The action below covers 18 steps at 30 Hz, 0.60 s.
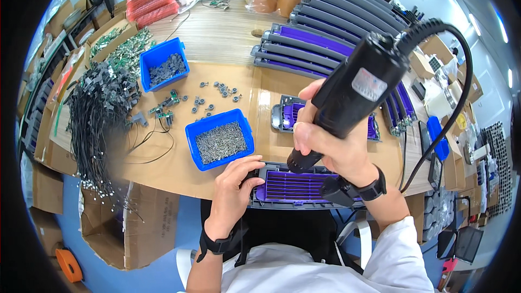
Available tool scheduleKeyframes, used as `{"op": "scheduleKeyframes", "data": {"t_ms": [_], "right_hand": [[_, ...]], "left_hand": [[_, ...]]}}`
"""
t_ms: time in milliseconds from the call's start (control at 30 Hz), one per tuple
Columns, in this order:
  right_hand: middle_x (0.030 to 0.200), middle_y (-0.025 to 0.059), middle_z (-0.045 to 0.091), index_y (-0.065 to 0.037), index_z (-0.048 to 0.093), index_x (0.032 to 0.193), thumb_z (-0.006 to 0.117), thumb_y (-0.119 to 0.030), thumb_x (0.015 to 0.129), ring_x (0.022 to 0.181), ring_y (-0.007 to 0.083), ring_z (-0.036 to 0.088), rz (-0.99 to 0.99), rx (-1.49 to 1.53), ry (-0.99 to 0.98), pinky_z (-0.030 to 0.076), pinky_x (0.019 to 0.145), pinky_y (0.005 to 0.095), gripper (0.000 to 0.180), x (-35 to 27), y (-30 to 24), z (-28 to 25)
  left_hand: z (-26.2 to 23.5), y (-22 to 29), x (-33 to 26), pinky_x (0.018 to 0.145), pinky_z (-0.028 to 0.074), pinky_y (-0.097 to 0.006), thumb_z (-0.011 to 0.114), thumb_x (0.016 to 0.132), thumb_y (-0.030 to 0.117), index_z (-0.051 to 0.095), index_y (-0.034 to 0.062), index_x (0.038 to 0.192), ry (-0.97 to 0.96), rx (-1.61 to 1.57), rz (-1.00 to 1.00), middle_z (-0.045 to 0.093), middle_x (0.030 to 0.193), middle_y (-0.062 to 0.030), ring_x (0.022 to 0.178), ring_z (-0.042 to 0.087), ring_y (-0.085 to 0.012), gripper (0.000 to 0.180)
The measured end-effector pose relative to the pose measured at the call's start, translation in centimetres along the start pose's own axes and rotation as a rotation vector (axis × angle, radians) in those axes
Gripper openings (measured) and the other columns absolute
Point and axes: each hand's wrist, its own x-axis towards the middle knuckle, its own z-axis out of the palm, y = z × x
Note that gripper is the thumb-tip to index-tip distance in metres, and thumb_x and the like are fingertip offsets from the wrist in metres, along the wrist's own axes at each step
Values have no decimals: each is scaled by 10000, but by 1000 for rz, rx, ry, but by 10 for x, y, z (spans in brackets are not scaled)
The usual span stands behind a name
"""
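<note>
A right hand (347,154) closes around a black corded power screwdriver (353,89), the tool's nose pointing down over a purple-and-grey grille panel (296,184) that lies directly below the grip at the table's near edge. To the left of that grip, the left hand (230,187) sets its thumb and fingertips at the panel's left end, though from this angle one cannot tell whether it pinches the part or merely rests there. Just beyond the left fingers sits a blue tray (248,137) of small screws (221,144); farther off are loose round grey pieces (224,90) and a second blue tray (164,84) of dark grey parts (168,68). Black cables (100,114) bunch well left of both hands, while long grey-and-purple strips (331,27) lie in rows beyond the right-hand grip.
</note>
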Motion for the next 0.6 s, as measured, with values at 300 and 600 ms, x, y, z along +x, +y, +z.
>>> {"op": "scheduleKeyframes", "data": {"t_ms": [300,600], "right_hand": [[647,82,558,29,431,1167,608,82,778,545,142,551,-160,-1,-23,475,530,264,430,-9,24,1],[647,96,553,36,422,1156,648,40,770,532,175,549,-207,-60,42,486,538,301,448,-3,8,-14]], "left_hand": [[3,6,1,773,536,-343,764,707,-31,680,9,1015,1,-69,-129,676,1049,-120,937,653,-271,322],[7,2,3,831,531,-349,743,706,-48,681,4,1018,-24,-67,-134,682,1063,-128,983,649,-282,322]]}}
